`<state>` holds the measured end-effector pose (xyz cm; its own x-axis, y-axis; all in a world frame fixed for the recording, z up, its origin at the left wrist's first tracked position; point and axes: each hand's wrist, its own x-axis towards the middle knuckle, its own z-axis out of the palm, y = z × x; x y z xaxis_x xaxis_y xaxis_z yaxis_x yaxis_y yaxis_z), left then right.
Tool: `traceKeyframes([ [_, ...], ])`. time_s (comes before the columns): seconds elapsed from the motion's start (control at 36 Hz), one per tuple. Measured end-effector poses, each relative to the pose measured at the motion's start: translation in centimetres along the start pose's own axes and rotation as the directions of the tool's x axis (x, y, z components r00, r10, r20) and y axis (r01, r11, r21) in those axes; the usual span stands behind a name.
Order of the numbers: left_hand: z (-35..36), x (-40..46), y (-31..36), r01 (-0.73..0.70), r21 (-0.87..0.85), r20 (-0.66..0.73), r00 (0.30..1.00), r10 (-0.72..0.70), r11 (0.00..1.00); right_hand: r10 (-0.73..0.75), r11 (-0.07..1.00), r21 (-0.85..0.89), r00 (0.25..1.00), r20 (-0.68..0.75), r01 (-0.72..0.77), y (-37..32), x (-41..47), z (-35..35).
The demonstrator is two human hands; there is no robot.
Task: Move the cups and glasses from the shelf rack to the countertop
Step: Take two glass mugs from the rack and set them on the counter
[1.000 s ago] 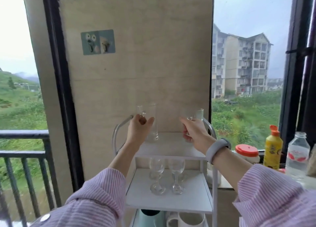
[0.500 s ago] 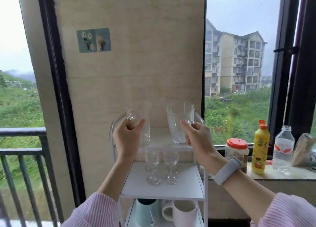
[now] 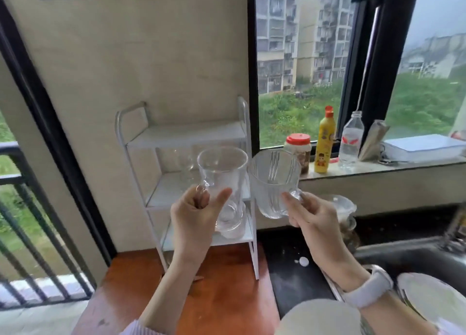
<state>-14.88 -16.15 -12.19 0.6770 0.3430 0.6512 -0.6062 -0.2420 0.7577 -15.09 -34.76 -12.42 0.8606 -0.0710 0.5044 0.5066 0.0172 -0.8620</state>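
My left hand (image 3: 195,213) grips the handle of a tall clear glass mug (image 3: 222,181), held upright in front of the white shelf rack (image 3: 186,135). My right hand (image 3: 310,218) holds a ribbed clear glass mug (image 3: 273,181) by its handle, just right of the rack and above the dark countertop (image 3: 290,266). Both mugs are in the air, close together. The rack's top shelf is bare. Blurred wine glasses (image 3: 185,168) stand on its middle shelf, partly hidden behind the tall mug.
On the window ledge (image 3: 378,167) stand a red-lidded jar (image 3: 298,150), a yellow bottle (image 3: 325,143) and a water bottle (image 3: 351,140). A sink (image 3: 416,259) lies at right, a white plate (image 3: 433,302) near it. The rack stands on a reddish wooden surface (image 3: 222,292). A balcony railing is at left.
Both hands lifted the two glass mugs off the rack's top shelf and brought them down and toward me. The view tilted down and right, showing the countertop and sink.
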Motion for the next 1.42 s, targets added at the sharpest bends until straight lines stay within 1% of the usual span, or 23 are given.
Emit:
traceKeyframes([
  [0.14,5.0,-7.0,0.0,0.081,0.024,0.124,0.989,-0.083,0.996,0.147,0.987,-0.044,0.985,-0.084,-0.152,2.0,-6.4,-7.6],
  [0.28,11.1,-15.4,1.3,0.166,0.026,0.249,0.954,-0.167,0.986,0.217,0.948,-0.174,0.943,-0.252,-0.265,2.5,-13.7,-16.6],
  [0.42,17.3,-24.6,3.1,0.27,0.036,0.443,0.859,-0.257,0.962,0.267,0.878,-0.251,0.852,-0.45,-0.407,1.6,-21.6,-25.4],
  [0.53,22.6,-31.4,4.9,0.376,-0.017,0.597,0.747,-0.293,0.926,0.297,0.834,-0.238,0.769,-0.566,-0.498,0.1,-27.5,-31.6],
  [0.61,26.6,-35.2,6.8,0.39,-0.028,0.705,0.66,-0.258,0.92,0.295,0.796,-0.226,0.686,-0.665,-0.561,-1.3,-31.0,-35.5],
  [0.69,30.5,-38.3,8.9,0.414,-0.072,0.803,0.563,-0.194,0.907,0.231,0.767,-0.233,0.597,-0.768,-0.597,-2.7,-33.7,-39.0],
  [0.78,34.7,-41.3,11.0,0.432,-0.077,0.871,0.468,-0.15,0.899,0.179,0.756,-0.21,0.504,-0.845,-0.62,-4.0,-36.1,-42.4],
  [0.97,45.4,-49.0,15.6,0.489,-0.062,0.964,0.254,-0.073,0.87,0.089,0.728,-0.143,0.299,-0.95,-0.671,-6.4,-41.2,-51.5],
  [1.08,52.4,-53.7,18.0,0.488,-0.092,0.989,0.145,0.024,0.868,0.015,0.707,-0.129,0.196,-0.98,-0.695,-7.5,-43.4,-57.9],
  [1.19,60.4,-58.0,20.8,0.486,-0.121,0.993,0.056,0.107,0.865,-0.037,0.715,-0.096,0.099,-0.994,-0.692,-8.1,-44.4,-65.5],
  [1.28,66.6,-60.8,23.3,0.503,-0.131,0.988,0.0,0.152,0.854,-0.084,0.707,-0.092,0.046,-0.995,-0.701,-8.9,-44.1,-71.4],
  [1.42,75.9,-64.8,27.6,0.461,-0.185,0.971,-0.049,0.233,0.868,-0.122,0.68,-0.037,-0.064,-0.99,-0.732,-10.8,-44.2,-79.7],
])
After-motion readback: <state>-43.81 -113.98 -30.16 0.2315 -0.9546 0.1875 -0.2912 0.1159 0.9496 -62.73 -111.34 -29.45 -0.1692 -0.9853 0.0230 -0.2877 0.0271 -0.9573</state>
